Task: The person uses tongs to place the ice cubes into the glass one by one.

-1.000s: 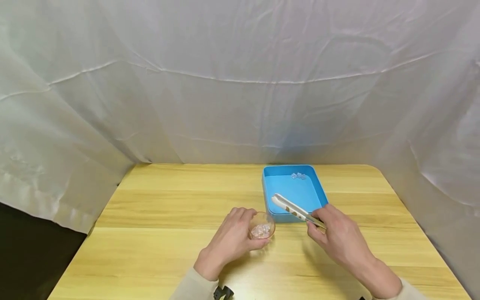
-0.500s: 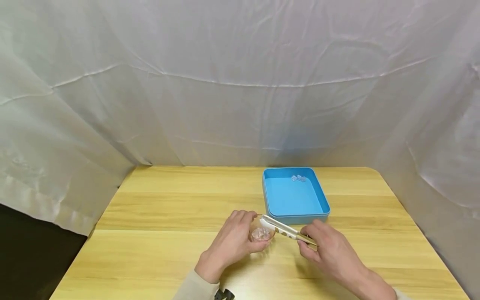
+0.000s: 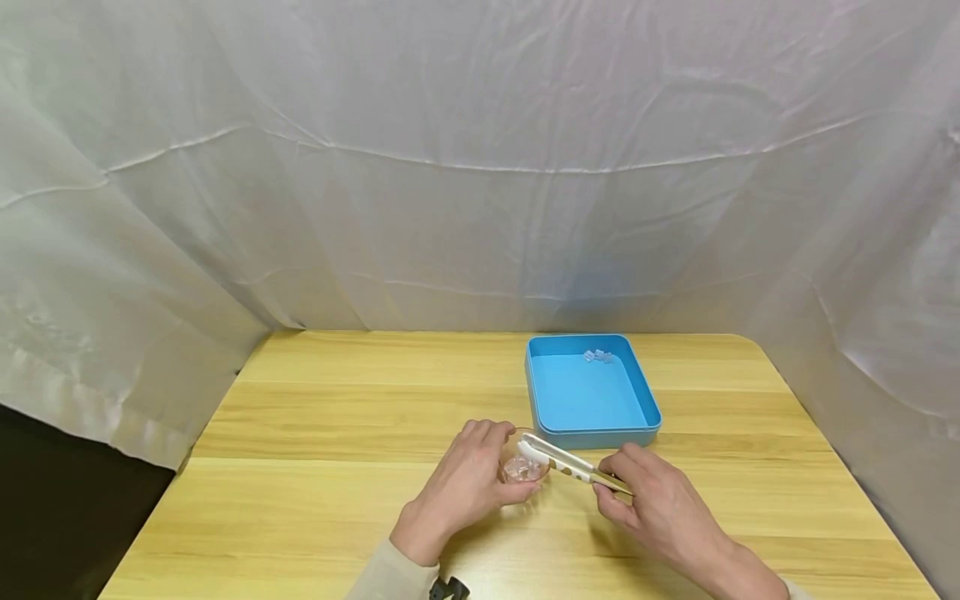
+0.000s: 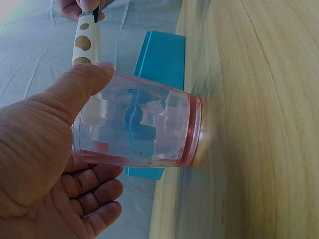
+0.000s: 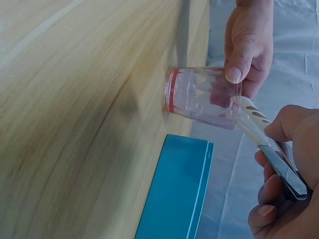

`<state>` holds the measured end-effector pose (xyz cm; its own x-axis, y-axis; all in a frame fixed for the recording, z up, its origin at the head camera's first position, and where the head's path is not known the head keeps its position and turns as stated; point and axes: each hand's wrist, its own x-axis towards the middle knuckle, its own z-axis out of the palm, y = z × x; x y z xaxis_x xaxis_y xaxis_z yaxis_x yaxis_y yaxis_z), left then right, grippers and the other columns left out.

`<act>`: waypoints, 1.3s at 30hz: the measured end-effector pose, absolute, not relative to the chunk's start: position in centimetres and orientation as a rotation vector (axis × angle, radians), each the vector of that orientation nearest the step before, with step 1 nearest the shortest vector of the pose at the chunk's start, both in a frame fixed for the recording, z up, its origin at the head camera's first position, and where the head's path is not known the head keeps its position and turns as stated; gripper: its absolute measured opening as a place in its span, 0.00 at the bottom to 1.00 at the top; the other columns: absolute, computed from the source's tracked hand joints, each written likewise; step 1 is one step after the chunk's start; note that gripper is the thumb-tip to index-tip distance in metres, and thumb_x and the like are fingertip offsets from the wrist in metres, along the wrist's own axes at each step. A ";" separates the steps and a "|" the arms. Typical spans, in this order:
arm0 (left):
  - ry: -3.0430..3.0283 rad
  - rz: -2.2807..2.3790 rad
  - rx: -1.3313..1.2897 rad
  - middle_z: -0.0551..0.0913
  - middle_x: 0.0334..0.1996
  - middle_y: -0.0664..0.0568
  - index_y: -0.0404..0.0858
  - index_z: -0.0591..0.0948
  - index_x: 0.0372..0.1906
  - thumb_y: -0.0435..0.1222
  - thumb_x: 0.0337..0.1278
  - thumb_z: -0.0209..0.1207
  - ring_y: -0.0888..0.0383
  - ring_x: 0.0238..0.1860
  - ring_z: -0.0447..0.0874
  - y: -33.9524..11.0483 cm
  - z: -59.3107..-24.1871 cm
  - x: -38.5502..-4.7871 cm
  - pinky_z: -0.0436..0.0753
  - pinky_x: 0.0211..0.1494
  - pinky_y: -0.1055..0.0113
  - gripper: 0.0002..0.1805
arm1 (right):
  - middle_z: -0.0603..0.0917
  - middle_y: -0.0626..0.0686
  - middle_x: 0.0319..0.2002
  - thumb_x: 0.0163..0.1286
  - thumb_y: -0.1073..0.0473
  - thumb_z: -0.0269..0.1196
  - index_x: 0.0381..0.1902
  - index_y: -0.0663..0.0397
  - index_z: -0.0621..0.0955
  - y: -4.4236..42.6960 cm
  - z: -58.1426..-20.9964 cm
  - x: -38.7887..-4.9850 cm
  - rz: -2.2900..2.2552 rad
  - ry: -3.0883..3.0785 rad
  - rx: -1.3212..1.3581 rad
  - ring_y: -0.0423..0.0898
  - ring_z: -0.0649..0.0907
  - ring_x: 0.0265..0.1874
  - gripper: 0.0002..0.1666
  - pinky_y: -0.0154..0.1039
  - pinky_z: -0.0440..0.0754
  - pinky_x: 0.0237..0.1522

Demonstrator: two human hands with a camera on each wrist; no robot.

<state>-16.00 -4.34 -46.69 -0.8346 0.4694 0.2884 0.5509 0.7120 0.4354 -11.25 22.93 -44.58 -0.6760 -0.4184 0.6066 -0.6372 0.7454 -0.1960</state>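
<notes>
My left hand grips a clear, pinkish plastic cup near its rim, with the thumb on one side and fingers around the other. The cup stands upright on the table and holds several clear ice-like cubes. My right hand pinches a pair of tongs with white, brown-spotted tips and gold handles. The tips reach down over the rim into the cup. Whether they touch a cube I cannot tell. Behind the cup sits a blue square tray, with several clear cubes in its far right corner.
The wooden table extends to both sides of my hands. Pale cloth hangs behind it and along the sides. A dark area shows beyond the table's left edge. The tray's near wall stands close behind the cup and tongs.
My right hand has moved left and toward me, bringing the tong tips from above the tray into the cup. My left hand keeps its grip on the cup in the same place.
</notes>
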 end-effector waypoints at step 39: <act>-2.778 -0.809 -0.818 0.85 0.51 0.50 0.37 0.80 0.62 0.57 0.53 0.75 0.56 0.52 0.78 -4.3 -46.8 -16.1 0.81 0.58 0.61 0.38 | 0.75 0.34 0.32 0.54 0.62 0.76 0.36 0.44 0.84 22.7 -44.7 -10.9 0.571 -2.475 0.762 0.26 0.68 0.28 0.13 0.21 0.69 0.26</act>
